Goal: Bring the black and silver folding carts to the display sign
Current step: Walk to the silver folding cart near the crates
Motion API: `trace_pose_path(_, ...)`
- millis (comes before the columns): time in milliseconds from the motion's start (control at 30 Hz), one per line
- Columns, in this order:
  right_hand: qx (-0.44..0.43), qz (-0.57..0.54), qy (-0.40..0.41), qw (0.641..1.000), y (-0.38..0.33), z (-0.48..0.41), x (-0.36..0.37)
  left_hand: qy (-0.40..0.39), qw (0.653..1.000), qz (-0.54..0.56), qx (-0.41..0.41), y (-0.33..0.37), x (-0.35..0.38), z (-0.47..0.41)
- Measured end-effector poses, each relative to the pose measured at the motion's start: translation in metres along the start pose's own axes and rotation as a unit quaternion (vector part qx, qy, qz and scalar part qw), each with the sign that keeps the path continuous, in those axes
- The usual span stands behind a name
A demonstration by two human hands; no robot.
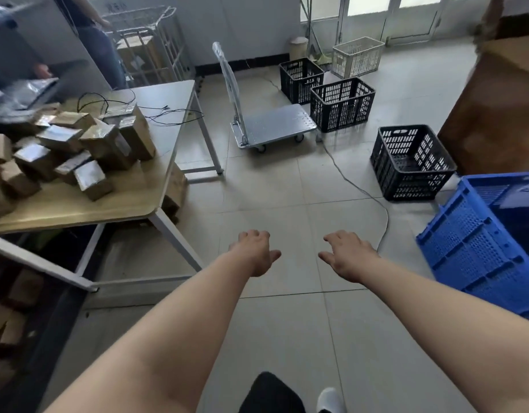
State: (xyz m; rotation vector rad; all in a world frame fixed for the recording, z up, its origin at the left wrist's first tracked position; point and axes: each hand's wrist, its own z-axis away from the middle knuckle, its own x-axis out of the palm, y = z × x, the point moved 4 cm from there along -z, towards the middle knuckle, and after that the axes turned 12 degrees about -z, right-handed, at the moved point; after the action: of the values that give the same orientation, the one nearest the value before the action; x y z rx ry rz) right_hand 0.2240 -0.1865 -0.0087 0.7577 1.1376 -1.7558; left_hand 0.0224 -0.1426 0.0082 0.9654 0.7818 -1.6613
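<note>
silver cart (276,126) — matt metal deck

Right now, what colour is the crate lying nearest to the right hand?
Blue crate, beside the right hand; head view.

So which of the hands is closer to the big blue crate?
Right. The right hand hovers empty over the floor, just left of the blue crate. The left hand is farther away, on the other side of the right hand, nearer the table.

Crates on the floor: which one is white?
The white crate at the back by the glass doors. The three black crates sit nearer; the blue crate is tipped, right.
</note>
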Motion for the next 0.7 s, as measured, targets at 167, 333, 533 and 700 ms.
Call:
trace_pose_path(167,-0.002,0.015,-0.004,1.000,-0.011,-0.091,-0.030,-0.001,1.000,0.003,0.000,-0.024,-0.039,-0.085)
trace_pose_path(333,0.002,0.013,0.009,1.000,-0.041,-0.201,-0.064,0.017,1.000,0.002,0.010,-0.065,-0.090,-0.192)
trace_pose_path(533,0.005,0.010,0.031,0.999,-0.086,-0.316,-0.120,0.025,0.999,0.005,0.028,-0.117,-0.160,-0.297)
trace_pose_path(700,-0.004,-0.005,0.037,0.999,-0.112,-0.400,-0.151,0.038,0.998,-0.017,0.036,-0.152,-0.205,-0.375)
